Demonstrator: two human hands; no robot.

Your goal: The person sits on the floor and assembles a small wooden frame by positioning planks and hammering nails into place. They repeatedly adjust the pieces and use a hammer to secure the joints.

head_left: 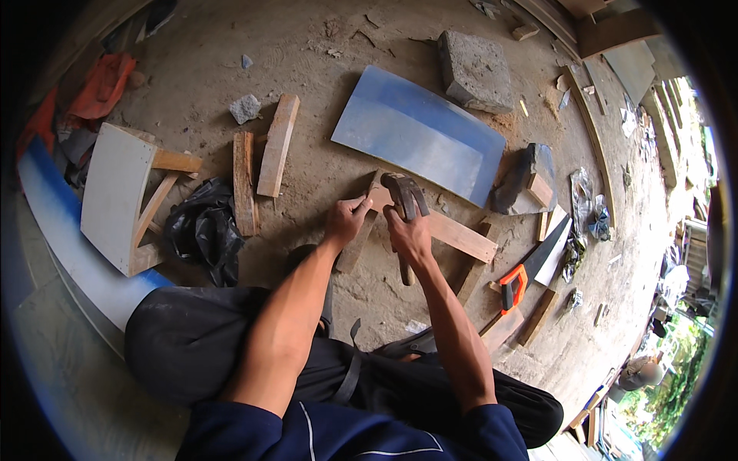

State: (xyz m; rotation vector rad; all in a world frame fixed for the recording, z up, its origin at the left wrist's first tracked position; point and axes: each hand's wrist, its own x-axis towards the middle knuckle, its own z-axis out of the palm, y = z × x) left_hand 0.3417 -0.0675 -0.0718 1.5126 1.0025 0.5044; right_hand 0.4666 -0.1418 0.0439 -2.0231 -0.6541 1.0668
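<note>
My right hand (410,234) is wrapped round a claw hammer (406,188). The curved claw shows above my fingers and the handle's end sticks out below them. Just left of it, my left hand (347,220) is closed at the edge of a wooden plank (461,237), thumb and fingers at its left end. A small nail between the fingers cannot be made out. The plank slants down to the right and crosses a second wooden piece (356,250), which runs down toward my legs. The hammer head hides part of the joint.
A blue-white sheet (415,131) lies ahead, a concrete block (477,71) behind it. Right are a dark stone (525,180) and an orange-handled handsaw (534,265). Left are two wood blocks (278,146), a black plastic bag (206,230) and a white-panelled wooden frame (115,200).
</note>
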